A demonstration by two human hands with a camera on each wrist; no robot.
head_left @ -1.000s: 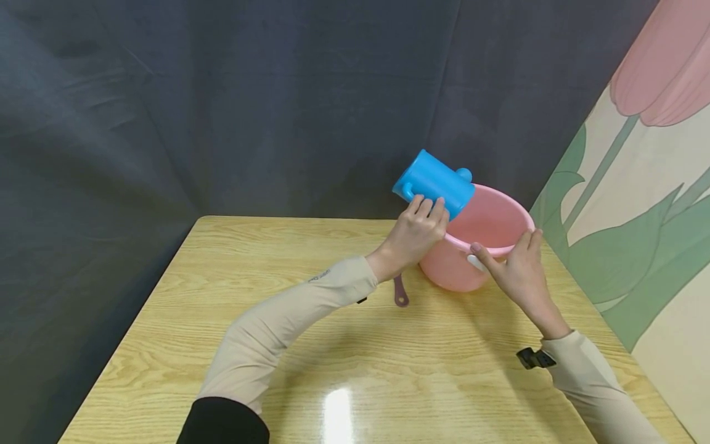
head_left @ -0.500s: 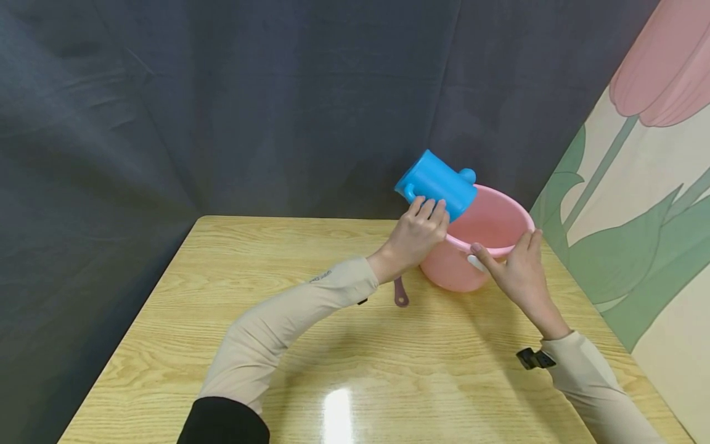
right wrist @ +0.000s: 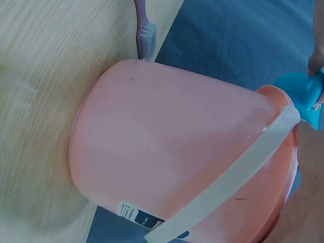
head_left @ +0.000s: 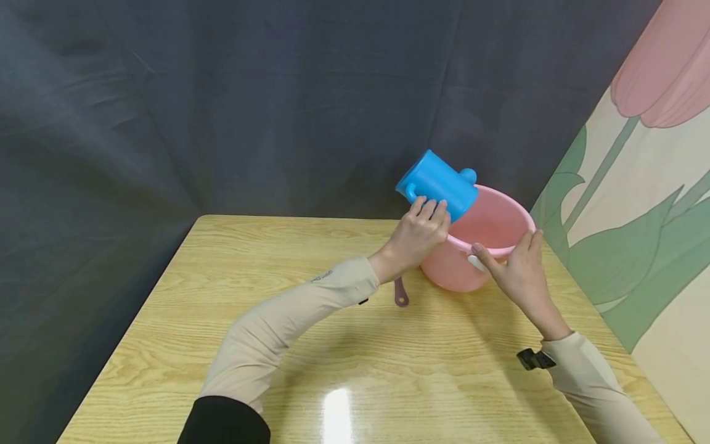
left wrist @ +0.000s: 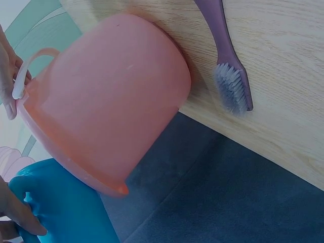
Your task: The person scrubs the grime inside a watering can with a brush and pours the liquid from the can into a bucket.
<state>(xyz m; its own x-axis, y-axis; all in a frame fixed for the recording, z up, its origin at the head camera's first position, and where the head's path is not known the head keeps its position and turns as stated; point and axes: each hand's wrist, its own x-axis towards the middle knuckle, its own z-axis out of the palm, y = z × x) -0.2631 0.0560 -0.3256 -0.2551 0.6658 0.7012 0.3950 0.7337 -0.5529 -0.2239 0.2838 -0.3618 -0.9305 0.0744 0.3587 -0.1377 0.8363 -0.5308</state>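
My left hand (head_left: 416,237) grips a blue plastic pitcher (head_left: 440,185) by its looped handle. The pitcher is tilted over the left rim of a pink bucket (head_left: 457,271), its lower right end at the bucket's mouth. On the near right of that rim, my right hand (head_left: 521,271) holds on, thumb toward the front and fingers toward the right side. A white carrying handle (right wrist: 228,177) hangs down the bucket's outside in the right wrist view. The left wrist view shows the left hand's fingers (left wrist: 20,212) curled at the pitcher's handle.
A purple scrub brush (left wrist: 230,66) with pale bristles lies on the wooden table (head_left: 266,246), left of the bucket; my left arm hides most of it from the head view. A dark curtain (head_left: 305,111) hangs behind, and a flower-painted wall (head_left: 638,246) stands close on the right.
The pitcher and my left hand have shifted very slightly to the right. My right hand and the bucket look almost the same.
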